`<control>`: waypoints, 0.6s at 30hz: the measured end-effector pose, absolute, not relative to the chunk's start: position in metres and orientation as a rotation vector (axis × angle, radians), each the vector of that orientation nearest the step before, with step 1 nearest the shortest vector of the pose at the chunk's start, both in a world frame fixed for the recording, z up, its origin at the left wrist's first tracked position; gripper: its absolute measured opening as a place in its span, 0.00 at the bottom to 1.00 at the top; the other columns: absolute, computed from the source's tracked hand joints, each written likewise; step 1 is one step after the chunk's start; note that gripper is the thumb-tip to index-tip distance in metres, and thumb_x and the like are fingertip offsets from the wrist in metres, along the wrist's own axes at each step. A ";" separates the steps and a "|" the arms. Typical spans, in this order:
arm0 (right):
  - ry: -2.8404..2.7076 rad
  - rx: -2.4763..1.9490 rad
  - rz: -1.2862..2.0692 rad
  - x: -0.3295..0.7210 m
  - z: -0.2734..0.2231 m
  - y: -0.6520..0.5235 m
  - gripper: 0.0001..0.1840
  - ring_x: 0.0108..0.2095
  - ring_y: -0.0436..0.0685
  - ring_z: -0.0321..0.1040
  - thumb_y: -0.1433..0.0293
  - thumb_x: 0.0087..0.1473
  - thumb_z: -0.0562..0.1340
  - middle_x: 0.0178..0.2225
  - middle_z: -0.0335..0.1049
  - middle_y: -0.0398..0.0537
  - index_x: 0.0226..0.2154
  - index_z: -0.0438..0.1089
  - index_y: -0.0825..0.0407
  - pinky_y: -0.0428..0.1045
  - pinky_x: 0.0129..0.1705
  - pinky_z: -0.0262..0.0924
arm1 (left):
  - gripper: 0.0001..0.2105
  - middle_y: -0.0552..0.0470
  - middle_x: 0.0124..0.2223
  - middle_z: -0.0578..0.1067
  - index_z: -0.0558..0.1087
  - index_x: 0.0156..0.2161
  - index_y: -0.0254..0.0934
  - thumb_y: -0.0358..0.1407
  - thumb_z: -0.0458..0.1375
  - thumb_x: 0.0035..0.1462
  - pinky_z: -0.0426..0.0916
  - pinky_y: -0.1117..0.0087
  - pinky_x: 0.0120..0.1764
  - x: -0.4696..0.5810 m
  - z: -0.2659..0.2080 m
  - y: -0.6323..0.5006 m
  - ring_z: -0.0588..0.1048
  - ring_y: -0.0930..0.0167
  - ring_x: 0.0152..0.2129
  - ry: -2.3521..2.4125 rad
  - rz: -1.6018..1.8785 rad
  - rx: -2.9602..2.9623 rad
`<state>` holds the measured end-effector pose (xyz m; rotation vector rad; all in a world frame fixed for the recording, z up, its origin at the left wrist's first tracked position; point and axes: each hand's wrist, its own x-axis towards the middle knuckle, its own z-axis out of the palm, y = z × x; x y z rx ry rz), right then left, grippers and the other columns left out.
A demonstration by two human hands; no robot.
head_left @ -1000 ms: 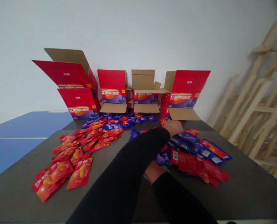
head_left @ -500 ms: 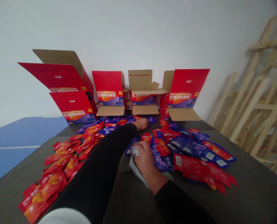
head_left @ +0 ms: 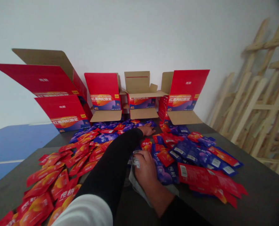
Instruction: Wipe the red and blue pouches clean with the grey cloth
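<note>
My left hand (head_left: 147,129) reaches far across the dark table, palm down, with its fingers stretched toward blue sachets (head_left: 151,123) at the back. It looks open, and whether it touches a sachet is unclear. Nearer to me, my right hand (head_left: 145,168) is closed on a crumpled greyish-white cloth (head_left: 135,182), which lies on the tabletop under the palm. Just right of that hand are a blue sachet (head_left: 166,173) and a red one (head_left: 165,157). Many red sachets (head_left: 39,208) spread out left of my left sleeve, which hides part of the pile.
Open red cartons stand along the wall: two stacked at left (head_left: 66,110), then one (head_left: 103,88), another (head_left: 141,103), and one at right (head_left: 186,88). Red sachets (head_left: 207,175) and blue sachets (head_left: 188,149) cover the right side. Wooden racks (head_left: 254,103) lean beyond the table (head_left: 259,175).
My left hand has gone from a curled shape to stretched fingers, shifting slightly right. My right hand stays closed on the cloth. The view has moved a little.
</note>
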<state>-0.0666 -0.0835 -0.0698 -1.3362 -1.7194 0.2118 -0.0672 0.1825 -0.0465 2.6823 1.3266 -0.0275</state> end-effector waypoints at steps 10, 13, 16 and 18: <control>-1.701 -1.298 0.172 -0.065 -0.072 -0.082 0.25 0.48 0.61 0.67 0.84 0.44 0.57 0.45 0.71 0.49 0.41 0.76 0.46 0.56 0.53 0.66 | 0.31 0.38 0.73 0.51 0.56 0.71 0.32 0.46 0.46 0.68 0.45 0.48 0.68 -0.070 -0.048 0.162 0.47 0.56 0.71 1.392 -0.097 2.648; -1.696 -1.289 0.164 -0.064 -0.071 -0.082 0.26 0.49 0.61 0.67 0.84 0.42 0.57 0.45 0.71 0.49 0.41 0.76 0.47 0.56 0.54 0.66 | 0.31 0.37 0.73 0.53 0.56 0.71 0.30 0.45 0.47 0.68 0.45 0.47 0.68 -0.080 -0.041 0.151 0.48 0.56 0.71 1.353 -0.054 2.687; -1.706 -1.295 0.169 -0.064 -0.069 -0.081 0.25 0.49 0.61 0.67 0.84 0.43 0.58 0.45 0.71 0.50 0.41 0.76 0.47 0.56 0.54 0.66 | 0.28 0.36 0.71 0.58 0.60 0.69 0.29 0.40 0.49 0.68 0.49 0.55 0.68 -0.096 -0.034 0.139 0.55 0.58 0.69 1.263 0.135 2.767; -1.719 -1.309 0.165 -0.063 -0.069 -0.081 0.24 0.49 0.62 0.67 0.83 0.44 0.58 0.45 0.71 0.51 0.41 0.76 0.47 0.56 0.54 0.66 | 0.25 0.36 0.68 0.63 0.64 0.66 0.29 0.36 0.51 0.67 0.52 0.63 0.67 -0.109 -0.030 0.132 0.61 0.62 0.67 1.211 0.285 2.779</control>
